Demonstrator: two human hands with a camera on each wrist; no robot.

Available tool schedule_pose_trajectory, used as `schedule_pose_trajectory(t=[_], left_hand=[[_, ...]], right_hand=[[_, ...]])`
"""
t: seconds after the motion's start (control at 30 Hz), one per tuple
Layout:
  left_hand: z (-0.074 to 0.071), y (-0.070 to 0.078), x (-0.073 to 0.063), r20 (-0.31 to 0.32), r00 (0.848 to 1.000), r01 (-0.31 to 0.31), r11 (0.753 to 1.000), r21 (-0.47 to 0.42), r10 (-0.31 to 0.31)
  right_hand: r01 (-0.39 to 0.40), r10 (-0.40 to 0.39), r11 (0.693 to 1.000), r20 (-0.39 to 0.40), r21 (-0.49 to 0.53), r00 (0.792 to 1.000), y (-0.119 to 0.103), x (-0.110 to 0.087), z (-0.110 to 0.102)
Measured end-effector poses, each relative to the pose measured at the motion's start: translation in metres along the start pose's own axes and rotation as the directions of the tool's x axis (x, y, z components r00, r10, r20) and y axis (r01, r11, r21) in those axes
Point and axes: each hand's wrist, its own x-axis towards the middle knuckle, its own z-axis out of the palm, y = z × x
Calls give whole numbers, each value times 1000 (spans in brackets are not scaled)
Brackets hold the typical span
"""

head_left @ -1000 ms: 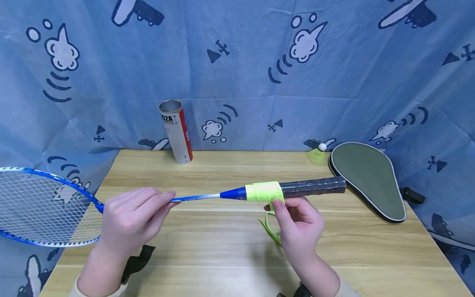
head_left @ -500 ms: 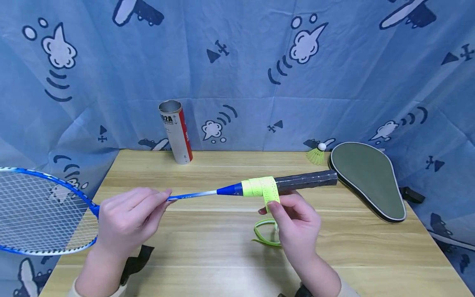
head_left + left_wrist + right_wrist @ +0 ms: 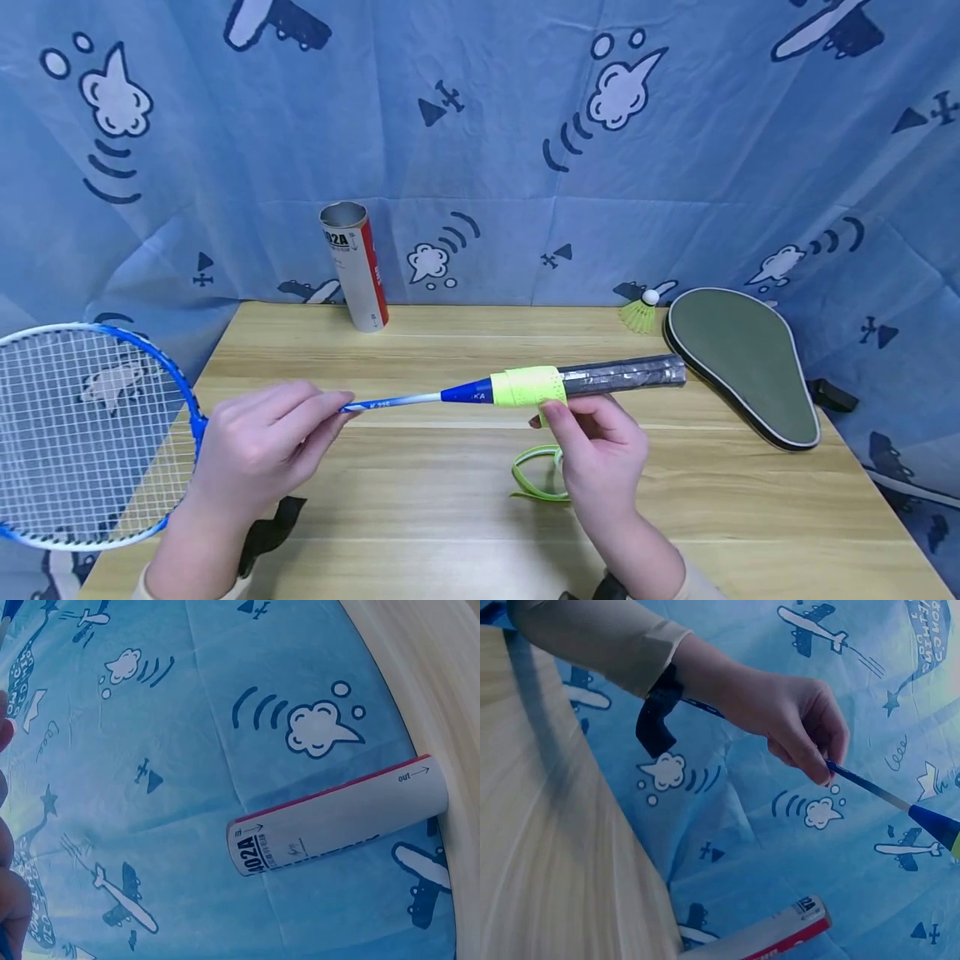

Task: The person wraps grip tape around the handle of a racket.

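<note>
Turned the racket [image 3: 467,392] a bit since before, up above the table [image 3: 420,517]. Pinching its thin shaft [image 3: 401,402] in the left hand [image 3: 270,437], soft-looking yellow-green tape [image 3: 528,387] in the right hand [image 3: 603,454]. Probably light and stiff; best held by that shaft.

The pale wood-grain worktop [image 3: 420,517] carries, towards its back edge, an upright, open-topped shuttlecock tube [image 3: 357,271] at left and, at right, a yellow shuttlecock [image 3: 640,313] just beside an olive-green table-tennis bat case [image 3: 738,362].
</note>
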Motion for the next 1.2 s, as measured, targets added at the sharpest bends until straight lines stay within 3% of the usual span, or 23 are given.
schedule_pose_trajectory(t=[0.2, 0.53, 0.97, 1.2], left_hand=[[-2, 0, -2, 32, 999, 30, 1000, 10, -30], [4, 6, 3, -23, 1000, 11, 996, 93, -9], [2, 3, -3, 32, 999, 33, 998, 55, -35], [5, 5, -4, 1, 999, 33, 997, 72, -33]], right_hand=[[6, -10, 999, 78, 48, 997, -3, 0, 0], [-24, 25, 999, -40, 39, 999, -3, 0, 3], [38, -38, 999, -29, 32, 999, 0, -1, 4], [17, -18, 999, 2, 48, 1000, -2, -2, 4]])
